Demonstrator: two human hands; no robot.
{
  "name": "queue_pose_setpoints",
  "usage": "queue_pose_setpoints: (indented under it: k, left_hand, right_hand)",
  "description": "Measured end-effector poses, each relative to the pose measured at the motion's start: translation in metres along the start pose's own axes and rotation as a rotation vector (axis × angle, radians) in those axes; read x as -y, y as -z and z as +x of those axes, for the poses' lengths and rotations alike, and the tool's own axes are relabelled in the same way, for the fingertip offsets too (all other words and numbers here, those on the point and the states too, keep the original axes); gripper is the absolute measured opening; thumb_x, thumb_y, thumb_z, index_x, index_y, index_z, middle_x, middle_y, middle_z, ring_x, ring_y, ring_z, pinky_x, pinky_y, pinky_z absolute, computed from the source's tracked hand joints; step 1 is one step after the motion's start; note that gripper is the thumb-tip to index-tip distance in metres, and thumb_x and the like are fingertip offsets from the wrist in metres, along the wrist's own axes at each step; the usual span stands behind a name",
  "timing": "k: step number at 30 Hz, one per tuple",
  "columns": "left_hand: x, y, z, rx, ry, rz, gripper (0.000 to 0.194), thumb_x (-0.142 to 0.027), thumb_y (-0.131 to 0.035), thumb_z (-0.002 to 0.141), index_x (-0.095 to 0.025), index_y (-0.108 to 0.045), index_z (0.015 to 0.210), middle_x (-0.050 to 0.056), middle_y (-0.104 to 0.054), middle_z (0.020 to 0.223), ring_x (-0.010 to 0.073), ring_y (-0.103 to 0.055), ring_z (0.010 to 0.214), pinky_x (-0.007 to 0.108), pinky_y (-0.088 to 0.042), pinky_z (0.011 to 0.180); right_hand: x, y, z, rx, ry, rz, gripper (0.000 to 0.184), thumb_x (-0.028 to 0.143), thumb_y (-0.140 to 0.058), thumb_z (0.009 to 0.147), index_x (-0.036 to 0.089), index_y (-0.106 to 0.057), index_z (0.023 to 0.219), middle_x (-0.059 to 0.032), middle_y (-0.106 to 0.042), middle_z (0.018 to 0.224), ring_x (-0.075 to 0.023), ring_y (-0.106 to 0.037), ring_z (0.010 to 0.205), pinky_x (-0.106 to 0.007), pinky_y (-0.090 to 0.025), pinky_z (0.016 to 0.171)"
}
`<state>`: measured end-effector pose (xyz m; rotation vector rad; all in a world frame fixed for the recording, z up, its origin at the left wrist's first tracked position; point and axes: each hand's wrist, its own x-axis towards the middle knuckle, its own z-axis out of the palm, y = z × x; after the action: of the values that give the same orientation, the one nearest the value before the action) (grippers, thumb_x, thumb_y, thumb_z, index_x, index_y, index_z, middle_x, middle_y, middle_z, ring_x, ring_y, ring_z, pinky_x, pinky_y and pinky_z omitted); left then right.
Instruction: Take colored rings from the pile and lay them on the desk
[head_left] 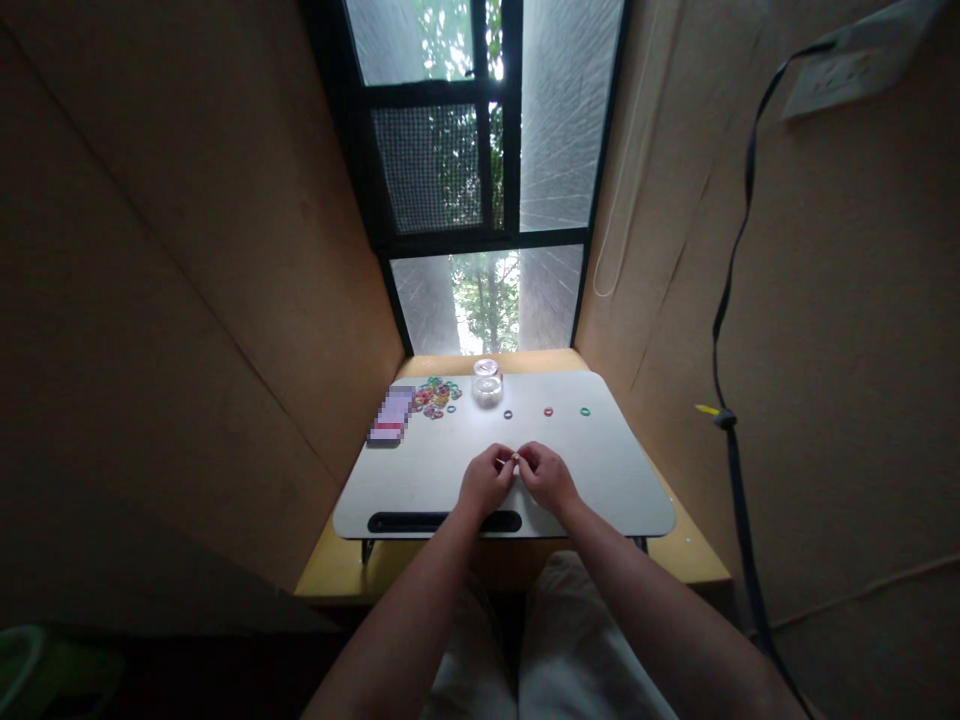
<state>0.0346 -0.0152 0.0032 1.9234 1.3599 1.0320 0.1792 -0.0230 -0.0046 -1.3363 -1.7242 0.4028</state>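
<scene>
My left hand [489, 478] and my right hand [547, 475] meet above the middle of the white folding table [420, 475]. Their fingertips pinch a small yellowish band [515, 457] between them; most of it is hidden by the fingers. Beyond the hands, a dark ring [508, 414], a red ring [548, 412] and a green ring [585, 412] lie spaced out in a row. They look like small hair ties. Farther left is a loose pile of many-coloured rings [436, 395], with a grey-blue ring [451, 409] at its edge.
A clear jar [487, 385] stands near the table's back edge, right of the pile. A blurred-out phone-like slab [391, 415] lies at the left edge. A black slot [409, 522] runs along the front. A dark cord [739, 500] hangs by the right wall.
</scene>
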Motion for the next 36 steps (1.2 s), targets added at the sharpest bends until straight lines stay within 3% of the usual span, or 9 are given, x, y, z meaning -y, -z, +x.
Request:
queue_pose_setpoints:
  k: [12,36]
  left_hand:
    - [-0.0032,0.0017,-0.0013,-0.023,0.035,-0.015,0.012,-0.029,-0.053,0.081,-0.019,-0.059,0.084,-0.001,-0.067,0.077,0.0105,-0.059,0.062,0.023,-0.041,0.059]
    - [-0.0045,0.0023,-0.0001,-0.033,0.052,-0.014,0.012,-0.029,-0.050,0.082,-0.019,-0.058,0.084,0.000,-0.067,0.077,0.0119,-0.060,0.064,0.025,-0.042,0.062]
  right_hand:
    - [-0.0010,0.0026,0.0003,0.061,0.004,0.006,0.010,0.023,-0.051,0.078,0.019,-0.060,0.077,-0.0012,-0.061,0.070,-0.0132,-0.052,0.062,-0.023,-0.040,0.060]
    - [0.0003,-0.0013,0.0003,-0.010,-0.038,-0.057,0.012,0.025,-0.049,0.079,0.019,-0.055,0.071,0.0010,-0.055,0.062,-0.0118,-0.046,0.057,-0.022,-0.032,0.054]
